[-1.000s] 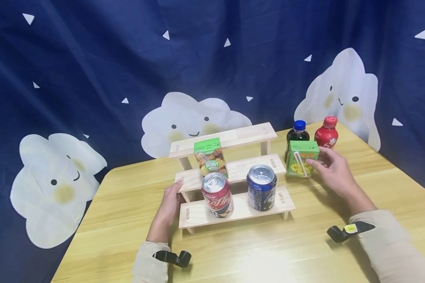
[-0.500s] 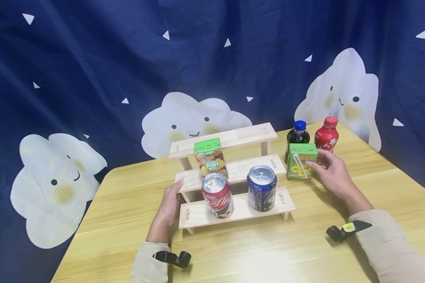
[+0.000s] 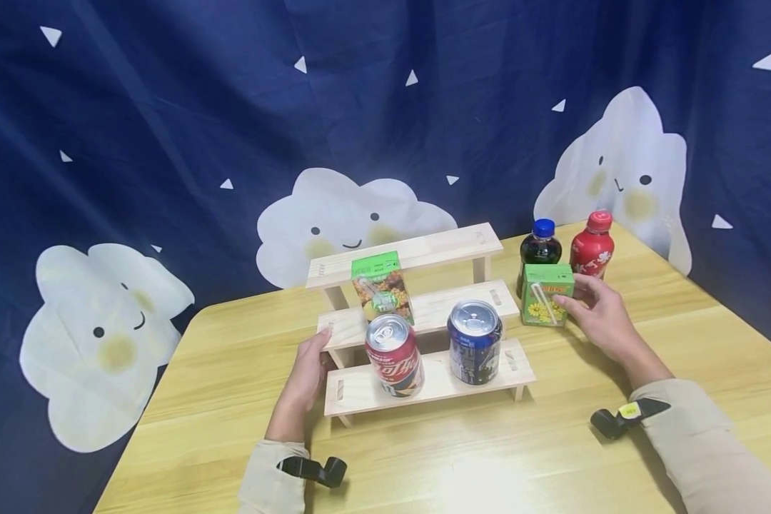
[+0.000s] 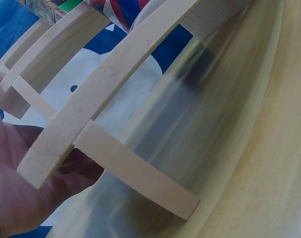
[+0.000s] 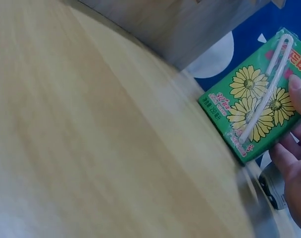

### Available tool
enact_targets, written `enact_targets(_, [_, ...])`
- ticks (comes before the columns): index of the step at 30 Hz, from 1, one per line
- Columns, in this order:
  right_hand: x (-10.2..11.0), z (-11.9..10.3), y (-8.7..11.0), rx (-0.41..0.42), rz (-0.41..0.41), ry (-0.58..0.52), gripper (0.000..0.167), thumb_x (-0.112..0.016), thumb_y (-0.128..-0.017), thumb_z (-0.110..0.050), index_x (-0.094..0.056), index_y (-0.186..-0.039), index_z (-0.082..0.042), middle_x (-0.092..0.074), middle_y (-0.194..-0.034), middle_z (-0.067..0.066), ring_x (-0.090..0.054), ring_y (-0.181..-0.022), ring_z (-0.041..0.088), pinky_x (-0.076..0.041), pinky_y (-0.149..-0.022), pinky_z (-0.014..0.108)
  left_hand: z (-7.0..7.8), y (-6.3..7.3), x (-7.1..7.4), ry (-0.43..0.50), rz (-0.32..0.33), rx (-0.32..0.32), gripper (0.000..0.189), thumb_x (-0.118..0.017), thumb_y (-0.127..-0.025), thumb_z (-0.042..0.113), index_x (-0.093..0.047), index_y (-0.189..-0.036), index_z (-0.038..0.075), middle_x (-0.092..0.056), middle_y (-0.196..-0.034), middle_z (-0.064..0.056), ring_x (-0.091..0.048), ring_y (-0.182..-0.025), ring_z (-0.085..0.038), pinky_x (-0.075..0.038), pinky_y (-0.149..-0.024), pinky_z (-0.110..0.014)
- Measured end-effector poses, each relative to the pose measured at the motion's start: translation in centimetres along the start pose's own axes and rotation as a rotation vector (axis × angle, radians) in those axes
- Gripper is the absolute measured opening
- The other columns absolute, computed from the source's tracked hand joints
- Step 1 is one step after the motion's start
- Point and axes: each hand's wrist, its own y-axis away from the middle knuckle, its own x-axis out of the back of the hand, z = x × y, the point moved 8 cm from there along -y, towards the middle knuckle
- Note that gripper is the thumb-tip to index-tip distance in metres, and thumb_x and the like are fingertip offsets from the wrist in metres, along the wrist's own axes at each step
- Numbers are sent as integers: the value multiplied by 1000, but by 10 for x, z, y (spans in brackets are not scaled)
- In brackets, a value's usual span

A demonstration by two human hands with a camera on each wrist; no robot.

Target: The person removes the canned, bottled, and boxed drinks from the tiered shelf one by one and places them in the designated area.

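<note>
"Behind the wooden table (image 3: 231,400), what hangs?"
"A blue curtain (image 3: 199,86); the table's right edge runs past two bottles (image 3: 591,251)."
"And the hands?"
"The left hand (image 3: 304,375) grips the rack (image 3: 417,248) at its left end; the right hand (image 3: 600,318) pinches the green carton (image 3: 545,295) just right of it, with room before the rack"

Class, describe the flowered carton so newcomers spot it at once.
On the table, find the three-tier wooden stand, then look right of it. There the right hand holds a green carton in front of two bottles. Yellow flowers distinguish it from the other carton, on the stand.
</note>
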Motion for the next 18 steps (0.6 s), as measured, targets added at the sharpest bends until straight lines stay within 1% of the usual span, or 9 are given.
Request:
enact_targets(2, [-1, 1, 0, -6, -3, -6, 59, -59, -93, -31, -39, -138, 1, -52, -128, 23, -52, -114, 30, -45, -95, 25, 0, 0, 0, -1, 0, 6, 54, -27, -100, 35, -49, -126, -6, -58, -114, -17, -59, -102, -24, -46, -90, -40])
enact_targets(3, [-2, 2, 0, -10, -5, -10, 59, -59, -93, -31, -39, -138, 1, -51, -129, 23, -51, -116, 34, -44, -98, 32, 0, -1, 0, -2, -1, 4, 54, -27, -100, 35, -49, -126, -6, -58, -115, -17, -59, -103, -24, -46, -91, -40])
enact_targets(5, [-3, 3, 0, -15, -7, -19, 60, -59, -93, -31, -38, -138, 2, -50, -130, 23, -48, -118, 39, -40, -100, 44, 1, 0, 0, 5, 0, 1, 53, -27, -101, 35, -49, -126, -7, -59, -114, -15, -59, -102, -23, -46, -91, -39])
enact_targets(7, [-3, 4, -1, -17, -7, -26, 60, -59, -93, -31, -37, -139, 2, -49, -131, 23, -47, -119, 40, -39, -99, 49, 2, 0, -1, 12, 2, -2, 53, -28, -101, 34, -49, -126, -8, -60, -112, -12, -58, -102, -22, -45, -91, -38])
enact_targets(8, [-3, 4, -1, -14, -6, -26, 60, -59, -93, -31, -38, -139, 2, -49, -131, 23, -48, -119, 39, -40, -100, 43, 2, 0, -1, 16, 4, -3, 52, -28, -101, 33, -49, -125, -8, -60, -111, -11, -58, -102, -21, -45, -90, -37])
enact_targets(10, [-2, 5, -1, -11, 0, -26, 60, -59, -92, -32, -38, -139, 1, -49, -130, 22, -51, -117, 31, -43, -98, 28, 3, 0, -1, 21, 3, -4, 52, -29, -101, 33, -49, -125, -9, -60, -109, -9, -58, -101, -20, -45, -90, -36])
enact_targets(12, [-2, 6, -1, -10, 3, -30, 60, -60, -92, -32, -39, -138, 0, -50, -130, 22, -53, -113, 21, -43, -91, 14, 3, 0, -2, 22, 1, -5, 52, -29, -101, 33, -49, -125, -8, -60, -109, -8, -57, -101, -20, -44, -90, -36])
enact_targets(14, [-2, 7, -1, -10, 5, -36, 61, -61, -91, -32, -40, -138, 0, -50, -129, 22, -53, -109, 10, -39, -83, 3, 3, 0, -1, 20, 0, -7, 52, -29, -101, 33, -49, -125, -8, -60, -109, -8, -58, -100, -19, -44, -89, -35])
enact_targets(18, [0, 7, 0, -24, -1, -48, 64, -62, -90, -34, -39, -140, 0, -52, -129, 24, -51, -100, -5, -40, -80, 3, 2, 0, -1, 24, 6, -3, 52, -29, -101, 32, -50, -124, -9, -61, -107, -8, -59, -99, -18, -45, -89, -34])
